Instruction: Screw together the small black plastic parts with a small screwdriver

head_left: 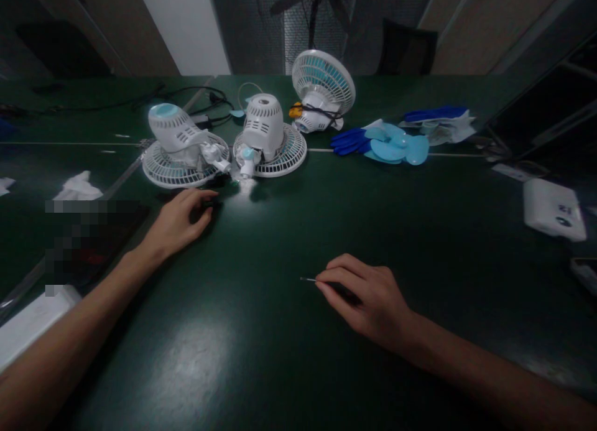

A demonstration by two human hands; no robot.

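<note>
My right hand [368, 297] pinches a thin metal rod [308, 279] between thumb and fingertips, low over the dark green table. The rod's tip points left; whatever part lies inside the hand is hidden. Farther left, my left hand [181, 216] rests on the table with curved fingers, a gap between thumb and index finger. It is just in front of a white fan [172, 132] lying face down on its grille. Beside that fan lies a second white fan [264, 123], also grille down. Behind them a third fan [324, 83] leans back, a black cord wrapped round its base.
Light-blue fan blades [396, 145] and blue gloves [349, 141] lie at the back right. A white box [554, 210] stands at the right. Black cables [177, 95] trail across the back left. Crumpled white tissue [78, 187] and another white box [37, 319] are at the left.
</note>
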